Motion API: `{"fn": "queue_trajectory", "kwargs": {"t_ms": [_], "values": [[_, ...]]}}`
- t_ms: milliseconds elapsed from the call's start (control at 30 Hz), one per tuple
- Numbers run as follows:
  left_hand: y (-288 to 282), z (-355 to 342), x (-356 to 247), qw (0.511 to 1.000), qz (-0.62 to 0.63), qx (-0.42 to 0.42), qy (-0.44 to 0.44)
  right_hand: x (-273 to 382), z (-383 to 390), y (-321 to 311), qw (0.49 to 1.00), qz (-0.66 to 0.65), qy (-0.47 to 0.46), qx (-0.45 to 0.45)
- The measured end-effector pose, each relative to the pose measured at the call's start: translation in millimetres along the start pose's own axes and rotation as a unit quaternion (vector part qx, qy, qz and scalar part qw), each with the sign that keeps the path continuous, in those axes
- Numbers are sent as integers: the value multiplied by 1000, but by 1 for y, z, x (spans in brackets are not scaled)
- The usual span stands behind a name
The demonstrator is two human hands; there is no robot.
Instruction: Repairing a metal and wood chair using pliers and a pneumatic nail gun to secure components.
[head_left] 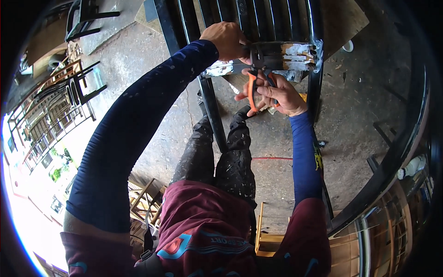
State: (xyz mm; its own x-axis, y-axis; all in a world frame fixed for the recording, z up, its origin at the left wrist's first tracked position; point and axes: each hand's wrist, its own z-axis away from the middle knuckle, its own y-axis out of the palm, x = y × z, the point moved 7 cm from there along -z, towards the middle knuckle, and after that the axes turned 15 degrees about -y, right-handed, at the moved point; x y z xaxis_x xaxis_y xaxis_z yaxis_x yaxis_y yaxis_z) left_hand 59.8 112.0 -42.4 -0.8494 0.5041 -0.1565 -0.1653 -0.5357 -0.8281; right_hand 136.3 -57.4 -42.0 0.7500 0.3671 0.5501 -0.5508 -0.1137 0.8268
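Note:
My right hand grips a pair of pliers with orange and black handles, its fingers wrapped about them below the chair rail. The handles are spread apart, and the jaws point up toward my left hand. That hand is closed at the rail's edge, its fingertips pinched beside the jaws; whatever they hold is too small or hidden to name. Both hands are at a black slatted wooden chair. White and tan patches mark its front rail, mostly right of the pliers.
A black chair leg slants down by my knees. Under the chair lies a brown board. Wooden chair frames stand at the left. A thin red line crosses the floor, and a long black curved edge runs along the right.

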Motion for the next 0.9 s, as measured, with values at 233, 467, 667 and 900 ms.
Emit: {"fn": "queue_trajectory", "kwargs": {"t_ms": [233, 467, 667, 900], "values": [[0, 0, 1, 999, 15, 32, -31, 3, 6, -2, 1000, -5, 7, -9], [-4, 1, 2, 998, 18, 50, -30, -9, 20, -15, 990, 80, 85, -78], [2, -3, 5, 999, 13, 36, -36, -7, 9, -6, 996, 59, 52, -49], [1, -1, 3, 997, 12, 53, -50, -7, -2, -11, 996, 71, -30, -46]]}}
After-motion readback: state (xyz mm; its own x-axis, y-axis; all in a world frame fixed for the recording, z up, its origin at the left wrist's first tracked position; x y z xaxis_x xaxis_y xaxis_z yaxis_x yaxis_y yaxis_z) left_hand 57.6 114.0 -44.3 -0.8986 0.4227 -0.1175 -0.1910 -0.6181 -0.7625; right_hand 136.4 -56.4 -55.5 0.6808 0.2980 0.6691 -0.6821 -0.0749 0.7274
